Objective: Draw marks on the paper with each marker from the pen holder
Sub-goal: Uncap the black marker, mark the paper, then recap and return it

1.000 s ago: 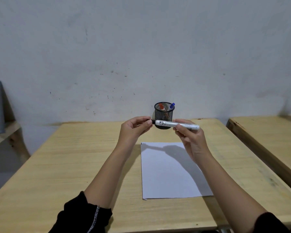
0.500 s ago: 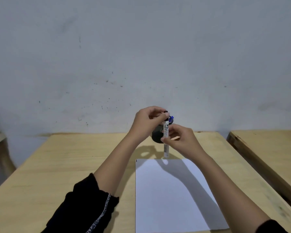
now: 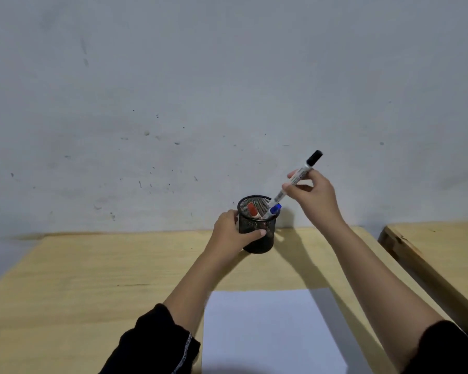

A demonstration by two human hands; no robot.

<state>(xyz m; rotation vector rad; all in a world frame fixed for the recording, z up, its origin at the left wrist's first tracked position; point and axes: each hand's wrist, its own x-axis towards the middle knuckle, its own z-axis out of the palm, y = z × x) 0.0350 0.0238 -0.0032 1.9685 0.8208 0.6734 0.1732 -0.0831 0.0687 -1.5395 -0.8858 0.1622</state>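
A black mesh pen holder (image 3: 258,240) stands at the far edge of the wooden table, and my left hand (image 3: 231,230) wraps around its left side. Inside it lean a red-capped marker (image 3: 253,210) and a blue-capped marker (image 3: 274,210). My right hand (image 3: 312,194) holds a white marker with a black cap (image 3: 297,178), tilted, cap end up to the right and lower end just above the holder's rim. A white sheet of paper (image 3: 268,330) lies flat on the table near me, with no marks visible on it.
The light wooden table (image 3: 92,287) ends at a grey wall just behind the holder. A second wooden table (image 3: 443,247) stands to the right across a narrow gap. My black sleeves show at the bottom of the view.
My left hand has left the marker's cap end and gripped the pen holder. My right hand has carried the capped marker up over the holder and tilted it. The view has moved closer.
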